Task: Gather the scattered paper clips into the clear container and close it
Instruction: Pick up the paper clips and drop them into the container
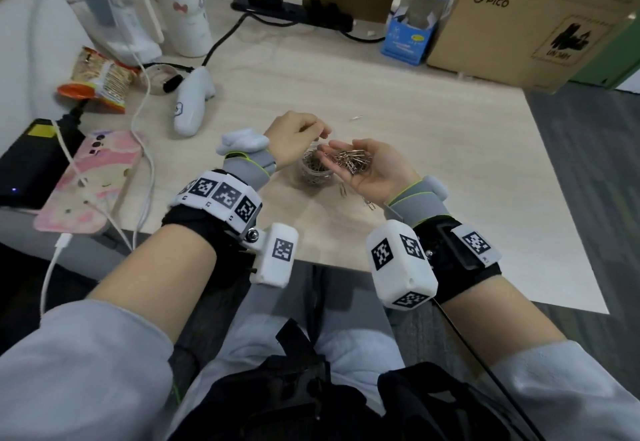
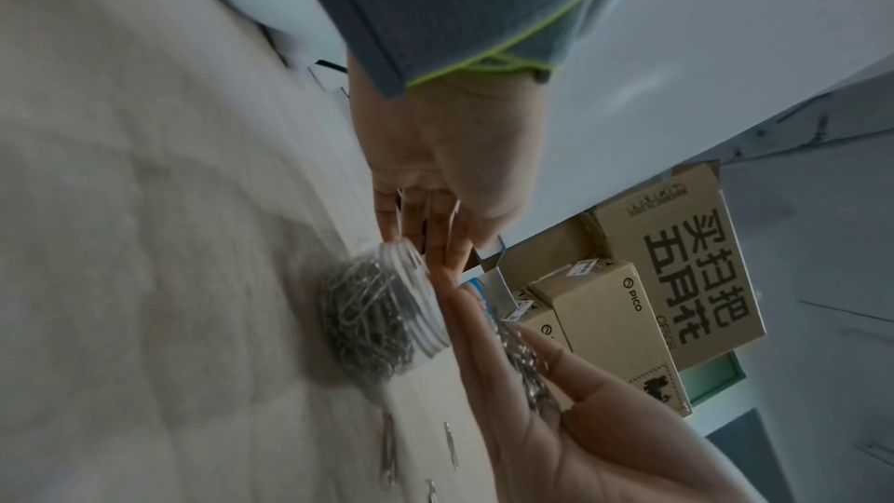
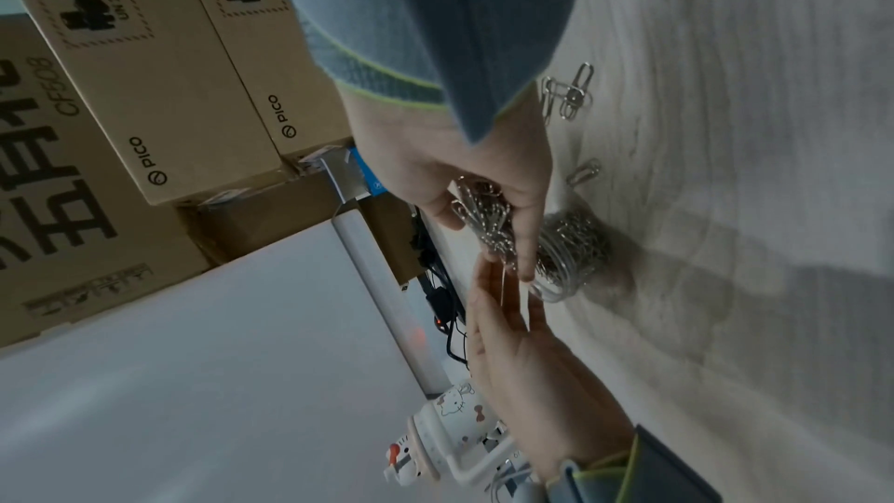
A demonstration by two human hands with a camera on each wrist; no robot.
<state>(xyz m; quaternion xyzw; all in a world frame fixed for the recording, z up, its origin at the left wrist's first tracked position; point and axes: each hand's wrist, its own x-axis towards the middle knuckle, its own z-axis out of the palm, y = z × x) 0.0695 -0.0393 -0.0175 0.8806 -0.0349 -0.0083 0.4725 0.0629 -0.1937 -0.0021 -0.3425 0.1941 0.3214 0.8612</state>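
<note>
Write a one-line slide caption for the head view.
Right hand cups a pile of metal paper clips beside the clear round container; left hand hovers over its mouth.

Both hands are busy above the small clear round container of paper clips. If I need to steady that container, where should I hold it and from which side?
Probably grip the clear round container by its lower side wall, coming in from the left with the left hand. It stands upright with its mouth open, and the right hand, cupping loose metal paper clips, sits over its right side. A low wall grip keeps the opening free.

Head cam looks down; both wrist cams close, sideways; all share clear container (image 1: 316, 170).
</note>
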